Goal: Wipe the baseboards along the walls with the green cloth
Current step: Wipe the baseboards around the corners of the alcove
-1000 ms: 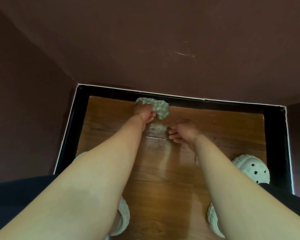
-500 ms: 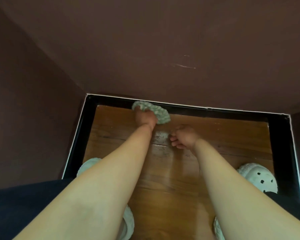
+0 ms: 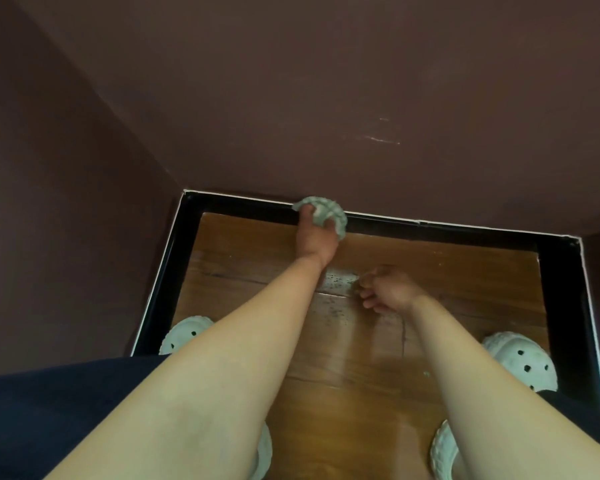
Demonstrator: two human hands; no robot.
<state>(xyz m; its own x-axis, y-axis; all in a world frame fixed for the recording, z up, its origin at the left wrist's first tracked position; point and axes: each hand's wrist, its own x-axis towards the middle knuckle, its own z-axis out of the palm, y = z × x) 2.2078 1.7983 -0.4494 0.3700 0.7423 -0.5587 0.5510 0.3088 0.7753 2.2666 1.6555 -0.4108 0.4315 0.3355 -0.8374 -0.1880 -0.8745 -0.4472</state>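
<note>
crumpled pale-green cloth (image 3: 329, 207): frame centre, pressed on glossy black baseboard (image 3: 465, 233) | left hand (image 3: 314, 239): grip clamped on cloth | right hand (image 3: 390, 289): grip loosely curled, holding nothing, over brown wooden floor (image 3: 465, 275)

Home interior, narrow rm nook, maroon walls (image 3: 291, 98), wood plank floor (image 3: 465, 271), blk baseboards (image 3: 243, 206) w/ white trim
</note>
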